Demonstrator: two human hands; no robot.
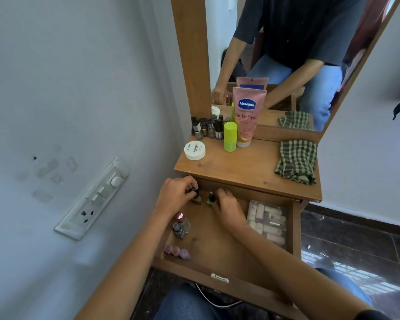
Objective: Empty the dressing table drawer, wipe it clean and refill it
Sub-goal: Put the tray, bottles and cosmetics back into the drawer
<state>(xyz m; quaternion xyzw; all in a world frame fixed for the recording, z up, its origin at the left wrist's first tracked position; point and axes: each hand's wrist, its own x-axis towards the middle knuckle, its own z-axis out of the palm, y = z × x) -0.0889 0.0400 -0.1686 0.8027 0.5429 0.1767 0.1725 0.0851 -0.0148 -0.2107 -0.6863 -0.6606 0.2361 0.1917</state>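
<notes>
The wooden drawer (219, 241) of the dressing table is pulled out towards me. My left hand (174, 195) is at its far left corner, fingers closed on a small black-capped nail polish bottle (194, 191). My right hand (229, 207) is beside it, pinching a green nail polish bottle (211, 197). More small bottles (181, 227) lie along the drawer's left side, and three pink-capped ones (176, 251) sit at the front left. A clear box of pale tubes (267, 221) fills the right side.
On the table top (247, 168) stand a row of nail polish bottles (207, 127), a white jar (194, 150), a green bottle (230, 136), a pink Vaseline tube (247, 116) and a green checked cloth (297, 160). A mirror stands behind. A switchboard (92, 199) is on the left wall.
</notes>
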